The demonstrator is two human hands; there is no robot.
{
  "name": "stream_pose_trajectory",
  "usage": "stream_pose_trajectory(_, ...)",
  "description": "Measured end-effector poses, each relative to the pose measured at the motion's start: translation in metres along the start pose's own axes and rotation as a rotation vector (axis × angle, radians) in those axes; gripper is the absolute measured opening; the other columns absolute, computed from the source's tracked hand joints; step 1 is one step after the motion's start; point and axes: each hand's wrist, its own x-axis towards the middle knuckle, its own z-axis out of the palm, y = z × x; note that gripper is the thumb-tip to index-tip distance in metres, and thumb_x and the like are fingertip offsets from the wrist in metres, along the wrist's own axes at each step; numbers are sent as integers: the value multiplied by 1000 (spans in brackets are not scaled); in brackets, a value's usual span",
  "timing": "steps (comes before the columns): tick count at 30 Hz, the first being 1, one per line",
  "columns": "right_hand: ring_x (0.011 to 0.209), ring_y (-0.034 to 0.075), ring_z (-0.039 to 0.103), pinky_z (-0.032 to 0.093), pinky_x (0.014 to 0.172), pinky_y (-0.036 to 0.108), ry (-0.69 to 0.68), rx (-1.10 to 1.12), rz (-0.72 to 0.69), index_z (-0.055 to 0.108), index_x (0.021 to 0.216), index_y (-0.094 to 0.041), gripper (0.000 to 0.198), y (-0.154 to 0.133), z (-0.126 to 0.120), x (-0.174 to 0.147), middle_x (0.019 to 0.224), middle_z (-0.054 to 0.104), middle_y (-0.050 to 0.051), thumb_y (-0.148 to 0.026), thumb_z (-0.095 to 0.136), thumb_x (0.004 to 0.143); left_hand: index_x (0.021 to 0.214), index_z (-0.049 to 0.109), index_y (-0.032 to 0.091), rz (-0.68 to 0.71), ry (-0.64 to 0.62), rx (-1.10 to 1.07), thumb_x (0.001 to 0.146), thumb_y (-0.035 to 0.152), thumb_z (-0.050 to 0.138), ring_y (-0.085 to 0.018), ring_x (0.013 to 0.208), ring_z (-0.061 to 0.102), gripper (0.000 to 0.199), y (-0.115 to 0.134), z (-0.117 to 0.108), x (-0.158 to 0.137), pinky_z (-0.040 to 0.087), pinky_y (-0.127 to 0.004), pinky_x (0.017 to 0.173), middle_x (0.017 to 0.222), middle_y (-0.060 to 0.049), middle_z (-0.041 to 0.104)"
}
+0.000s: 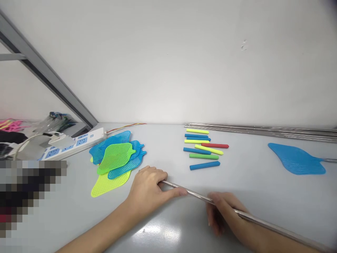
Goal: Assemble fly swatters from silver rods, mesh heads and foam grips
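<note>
A thin metal telescopic rod (198,195) slants across the front of the table, its near end running off the lower right. My left hand (150,184) is closed on its far end, the thumb lying along the shaft; that end is hidden in the fingers. Farther down the shaft, my right hand (229,214) pinches the rod between thumb and fingers. Just beyond my left hand lies a pile of perforated fly swatter heads, with a green head (116,157) on top of blue heads (137,161) and a yellow head (107,185).
Several coloured plastic handle tubes (204,156) lie mid-table. Behind them, several metal rods (263,130) run along the wall. A blue swatter head (296,160) on a rod lies at right. A power strip (79,144) with cables sits at left, near a metal frame post (52,73).
</note>
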Motion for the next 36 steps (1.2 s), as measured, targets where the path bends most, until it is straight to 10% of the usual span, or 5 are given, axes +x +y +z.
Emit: stream_pose_trajectory(36,47,11,48,43,50,24,-61,74,-16,53,59,-16,51,0,-8,6,48,52,0,-59,37,81,52,38,17,173,-72,-123,87,46,34,-12,51,43,46,1,15,-8,26,-25,53,49,2,45)
